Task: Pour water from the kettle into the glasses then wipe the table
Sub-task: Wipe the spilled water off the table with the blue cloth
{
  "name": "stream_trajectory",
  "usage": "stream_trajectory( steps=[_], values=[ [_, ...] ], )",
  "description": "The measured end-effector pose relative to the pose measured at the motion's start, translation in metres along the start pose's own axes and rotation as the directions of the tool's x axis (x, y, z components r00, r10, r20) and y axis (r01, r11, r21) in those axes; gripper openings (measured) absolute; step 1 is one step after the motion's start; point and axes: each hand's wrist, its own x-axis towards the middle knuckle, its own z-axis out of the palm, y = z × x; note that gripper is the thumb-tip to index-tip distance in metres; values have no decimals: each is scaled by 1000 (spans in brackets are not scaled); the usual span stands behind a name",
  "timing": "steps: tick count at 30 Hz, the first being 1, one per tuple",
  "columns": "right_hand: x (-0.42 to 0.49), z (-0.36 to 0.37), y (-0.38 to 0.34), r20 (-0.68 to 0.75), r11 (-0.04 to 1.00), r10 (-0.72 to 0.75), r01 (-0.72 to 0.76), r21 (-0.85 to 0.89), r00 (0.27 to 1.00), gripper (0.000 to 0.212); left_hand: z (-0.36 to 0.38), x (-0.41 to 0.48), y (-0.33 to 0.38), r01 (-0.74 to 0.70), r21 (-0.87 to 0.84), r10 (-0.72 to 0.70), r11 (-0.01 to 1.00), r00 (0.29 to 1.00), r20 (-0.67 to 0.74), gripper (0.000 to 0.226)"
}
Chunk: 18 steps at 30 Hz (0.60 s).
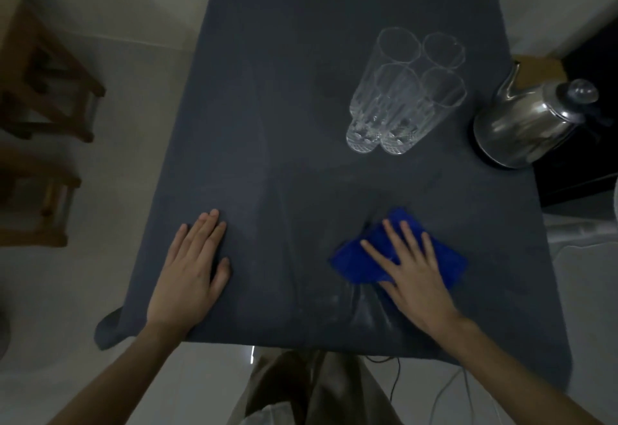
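As right hand [414,279] presses blue cloth [359,266], left hand [190,276] flat on table [294,63]

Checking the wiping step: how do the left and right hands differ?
The left hand rests on the bare table, fingers together; the right hand presses the blue cloth, fingers spread. The left hand is near the table's left edge, the right hand nearer the glasses. Both lie open, palms down.

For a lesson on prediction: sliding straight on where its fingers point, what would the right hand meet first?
Probably the glasses, at their near bases; the kettle sits right of the right hand's line.
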Motion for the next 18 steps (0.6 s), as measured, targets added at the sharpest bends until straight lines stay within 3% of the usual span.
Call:
stream_trajectory(
  steps=[5, 10, 14, 18],
  values=[
    [66, -11, -90, -61, 966, -257, 258, 13, 965, 66, -2, 1, 0, 4, 5, -4, 1000, 1000, 12, 56],
    [104, -15, -146, -110, 938, -312, 324, 126, 944, 73, -3, 2, 1, 5, 9, -5, 1000, 999, 45, 58],
    [80, -8, -117, -142, 937, -300, 320, 142, 943, 70, -3, 2, 3, 15, 9, -15, 1000, 998, 65, 60],
    [20, 1, -46, -78, 971, -188, 197, 132, 979, 84, -3, 4, 6, 11, 0, -11, 1000, 998, 59, 62]
  ],
)
